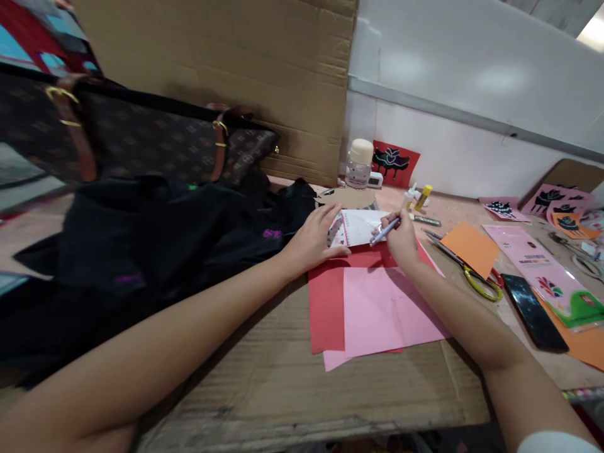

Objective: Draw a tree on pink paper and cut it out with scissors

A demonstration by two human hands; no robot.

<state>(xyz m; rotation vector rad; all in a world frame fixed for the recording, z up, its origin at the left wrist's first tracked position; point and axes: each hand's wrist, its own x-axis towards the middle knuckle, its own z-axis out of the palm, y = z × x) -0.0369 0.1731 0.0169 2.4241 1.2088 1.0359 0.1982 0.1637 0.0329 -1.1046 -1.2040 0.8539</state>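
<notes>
White card (361,225) lies near the middle of the view, at the far end of a red sheet (325,302), with small print too fine to read. The left hand (314,242) rests flat at the card's 9 o'clock side, fingers stretched out over its left edge and hiding that edge. At the card's 3 o'clock side the right hand (401,236) is curled closed around a pen (383,233), whose tip points toward the card; whether it touches is hard to tell. The two hands are close but apart.

A pink sheet (382,308) covers most of the red one at 6 o'clock from the card. Scissors (472,270) lie at 4 o'clock, their red handle partly hidden behind the yellow one, and a dark phone (533,311) lies beyond them. At 12 o'clock stands a bottle (359,165). Black cloth (141,239) fills the 9 o'clock side, its shape unclear, and a patterned bag (141,135) behind it is cut off by the frame.
</notes>
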